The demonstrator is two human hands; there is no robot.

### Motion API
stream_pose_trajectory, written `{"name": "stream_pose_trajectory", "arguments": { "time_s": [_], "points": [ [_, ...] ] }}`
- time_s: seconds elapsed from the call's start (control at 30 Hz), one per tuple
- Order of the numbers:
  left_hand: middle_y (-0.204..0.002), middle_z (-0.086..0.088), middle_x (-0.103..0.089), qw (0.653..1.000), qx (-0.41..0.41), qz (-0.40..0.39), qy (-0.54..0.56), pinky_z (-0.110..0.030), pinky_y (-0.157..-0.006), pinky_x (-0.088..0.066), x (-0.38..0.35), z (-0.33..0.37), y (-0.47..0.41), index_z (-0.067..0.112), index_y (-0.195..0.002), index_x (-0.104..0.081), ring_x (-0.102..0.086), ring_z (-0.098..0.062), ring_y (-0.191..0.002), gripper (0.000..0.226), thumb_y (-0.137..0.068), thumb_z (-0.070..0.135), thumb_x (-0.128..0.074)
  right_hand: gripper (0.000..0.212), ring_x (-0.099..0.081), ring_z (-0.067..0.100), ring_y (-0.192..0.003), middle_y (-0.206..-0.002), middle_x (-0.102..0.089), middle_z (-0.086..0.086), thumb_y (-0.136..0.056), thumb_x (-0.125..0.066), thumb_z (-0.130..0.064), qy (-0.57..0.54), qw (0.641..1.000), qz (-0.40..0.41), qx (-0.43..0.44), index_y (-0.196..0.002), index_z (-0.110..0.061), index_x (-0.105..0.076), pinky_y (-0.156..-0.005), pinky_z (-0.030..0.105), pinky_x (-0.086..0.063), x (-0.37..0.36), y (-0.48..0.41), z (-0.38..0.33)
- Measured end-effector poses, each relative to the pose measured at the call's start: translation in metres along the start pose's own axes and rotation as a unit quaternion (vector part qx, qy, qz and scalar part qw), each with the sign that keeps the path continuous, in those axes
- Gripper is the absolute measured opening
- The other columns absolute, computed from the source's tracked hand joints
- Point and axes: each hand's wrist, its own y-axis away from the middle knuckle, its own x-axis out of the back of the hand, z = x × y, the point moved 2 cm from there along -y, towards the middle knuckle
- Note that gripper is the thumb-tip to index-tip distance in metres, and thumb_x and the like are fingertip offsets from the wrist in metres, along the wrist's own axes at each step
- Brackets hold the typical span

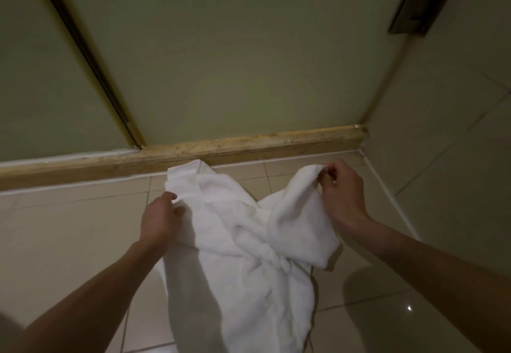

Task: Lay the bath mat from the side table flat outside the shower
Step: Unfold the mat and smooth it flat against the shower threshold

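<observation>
While it hangs crumpled over the beige floor tiles (69, 228), the white terry bath mat (243, 242) runs lengthwise toward the tan stone shower kerb (249, 145) | left hand (160, 220) pinches its left edge | right hand (343, 189) pinches its raised right corner

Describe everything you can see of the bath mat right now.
The bath mat is white terry-like cloth, bunched and twisted, not flat. The left hand grips its left edge; the right hand pinches a raised corner. It hangs over the tiled floor, its far corner at the stone curb, contact unclear. Its lower end leaves the frame.
</observation>
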Motion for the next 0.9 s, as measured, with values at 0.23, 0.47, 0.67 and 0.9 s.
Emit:
{"name": "stream_pose_trajectory", "arguments": {
  "time_s": [0.23,0.47,0.67,0.9],
  "points": [
    [-0.085,-0.014,-0.06,0.998,-0.032,0.039,-0.046,-0.034,-0.064,-0.041,0.014,-0.01,0.005,0.01,-0.085,-0.066,-0.058,-0.035,-0.08,0.01,-0.085,0.016,-0.058,0.012,-0.048,0.021,-0.077,-0.083,-0.057,0.006,-0.092,-0.047,-0.009,0.055,0.996,0.043,-0.061,-0.084,-0.01,-0.056,-0.065,0.03,-0.031,0.006,-0.006,0.014],
    [-0.088,-0.022,-0.055,0.991,-0.016,0.06,-0.118,-0.039,-0.064,-0.039,0.043,-0.049,0.012,-0.001,-0.091,-0.065,-0.057,-0.043,-0.08,0.011,-0.086,0.008,-0.06,0.017,-0.057,0.037,-0.089,-0.094,-0.064,0.022,-0.094,-0.047,-0.014,0.106,0.988,0.07,-0.085,-0.083,-0.006,-0.057,-0.068,0.032,-0.031,0.019,-0.017,0.027],
    [-0.089,-0.025,-0.051,0.983,0.04,0.062,-0.17,-0.045,-0.067,-0.044,0.074,-0.082,0.026,-0.001,-0.09,-0.061,-0.056,-0.046,-0.081,0.009,-0.082,0.004,-0.06,0.018,-0.057,0.04,-0.089,-0.095,-0.062,0.026,-0.092,-0.047,-0.018,0.134,0.981,0.089,-0.109,-0.078,-0.008,-0.052,-0.066,0.033,-0.031,0.036,-0.022,0.036],
    [-0.092,-0.027,-0.048,0.964,0.117,0.066,-0.228,-0.05,-0.071,-0.046,0.109,-0.125,0.034,0.001,-0.092,-0.058,-0.054,-0.048,-0.086,0.016,-0.077,0.004,-0.061,0.019,-0.055,0.044,-0.097,-0.103,-0.06,0.029,-0.094,-0.05,-0.021,0.168,0.968,0.109,-0.15,-0.093,-0.003,-0.056,-0.071,0.037,-0.035,0.057,-0.029,0.044]
  ]
}}
